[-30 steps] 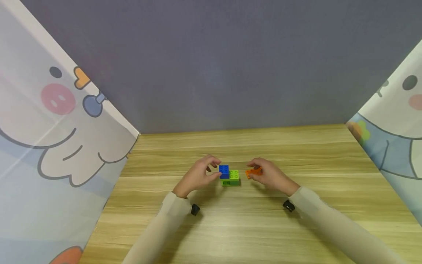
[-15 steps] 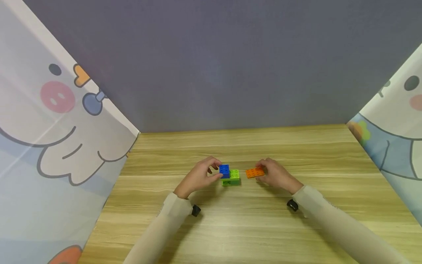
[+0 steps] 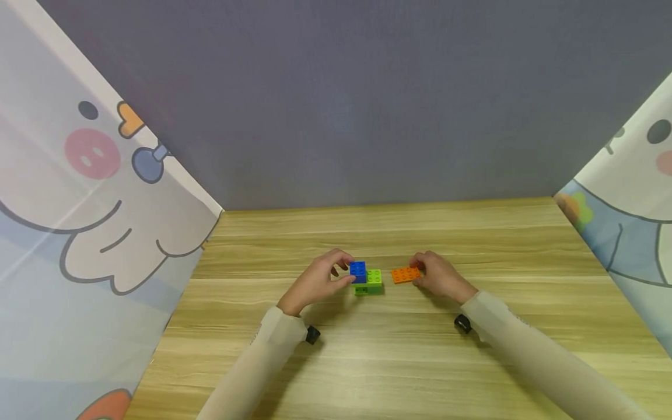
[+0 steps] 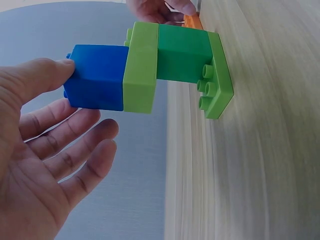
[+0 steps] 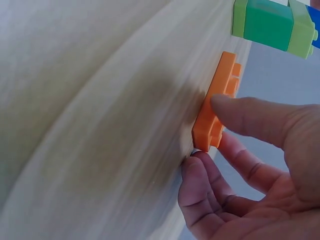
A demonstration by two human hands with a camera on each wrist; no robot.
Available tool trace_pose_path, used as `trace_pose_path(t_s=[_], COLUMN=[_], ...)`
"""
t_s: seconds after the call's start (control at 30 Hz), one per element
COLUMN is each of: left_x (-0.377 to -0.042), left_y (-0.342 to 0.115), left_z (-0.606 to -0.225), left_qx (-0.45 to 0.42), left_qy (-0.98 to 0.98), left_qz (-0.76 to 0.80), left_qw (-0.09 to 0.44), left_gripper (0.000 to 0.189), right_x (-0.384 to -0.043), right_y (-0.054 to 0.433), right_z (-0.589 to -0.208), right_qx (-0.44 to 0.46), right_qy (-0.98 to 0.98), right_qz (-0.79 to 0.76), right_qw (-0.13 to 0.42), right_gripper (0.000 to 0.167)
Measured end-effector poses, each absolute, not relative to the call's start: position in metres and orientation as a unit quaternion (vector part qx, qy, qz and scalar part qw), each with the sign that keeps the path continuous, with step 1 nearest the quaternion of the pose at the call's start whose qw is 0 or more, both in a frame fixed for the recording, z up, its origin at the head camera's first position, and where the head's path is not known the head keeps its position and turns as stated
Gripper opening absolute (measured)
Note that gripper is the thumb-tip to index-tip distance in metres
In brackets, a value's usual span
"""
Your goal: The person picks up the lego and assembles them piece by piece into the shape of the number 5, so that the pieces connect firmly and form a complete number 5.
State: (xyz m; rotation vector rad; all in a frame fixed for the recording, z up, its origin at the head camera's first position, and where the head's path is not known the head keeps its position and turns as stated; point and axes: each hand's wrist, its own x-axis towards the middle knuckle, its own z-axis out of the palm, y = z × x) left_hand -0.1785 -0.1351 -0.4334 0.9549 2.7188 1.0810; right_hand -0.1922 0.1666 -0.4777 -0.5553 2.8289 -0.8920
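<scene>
A stack of toy building bricks stands on the table. From the bottom it has a light green plate (image 4: 220,82), a dark green brick (image 4: 184,54), another light green piece (image 4: 141,67) and a blue brick (image 4: 97,77) on top, towards the left. My left hand (image 3: 319,280) pinches the blue brick between thumb and index finger; its other fingers are spread below. To the right of the stack lies a flat orange brick (image 3: 405,275) with studs up. My right hand (image 3: 440,275) pinches its right end, thumb (image 5: 250,117) on the near side, index finger on the far side.
Under everything is a wood-grain table (image 3: 367,367), backed by a grey wall panel (image 3: 336,105). Cartoon-printed panels (image 3: 131,233) flank it at left and right. A small black device (image 3: 312,335) sits at the left wrist, and another black device (image 3: 462,324) at the right.
My right hand has shifted right along the orange brick to its right end, so more studs show. My left hand and the stack have stayed in place.
</scene>
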Motion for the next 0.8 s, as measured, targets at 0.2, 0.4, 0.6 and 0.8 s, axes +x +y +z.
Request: trace_pose_path(t_s=[0.2, 0.4, 0.6, 0.8], left_x=[-0.179, -0.180, -0.180, -0.181], left_y=[-0.134, -0.133, -0.131, -0.129], left_z=[-0.435, -0.439, -0.440, -0.441], left_qx=[0.313, 0.313, 0.311, 0.314], left_qy=[0.880, 0.878, 0.877, 0.874], left_qz=[0.356, 0.359, 0.365, 0.369], left_qw=[0.032, 0.035, 0.038, 0.037], left_gripper=[0.027, 0.028, 0.029, 0.028], right_x=[-0.193, -0.193, -0.190, -0.186], right_y=[0.169, 0.168, 0.166, 0.165], right_z=[-0.480, -0.484, -0.479, -0.466], right_qx=[-0.175, -0.166, -0.163, -0.185], right_qy=[0.932, 0.931, 0.917, 0.899], right_qz=[-0.308, -0.317, -0.362, -0.397], right_qw=[0.071, 0.071, 0.039, -0.007], right_gripper=[0.029, 0.033, 0.034, 0.032])
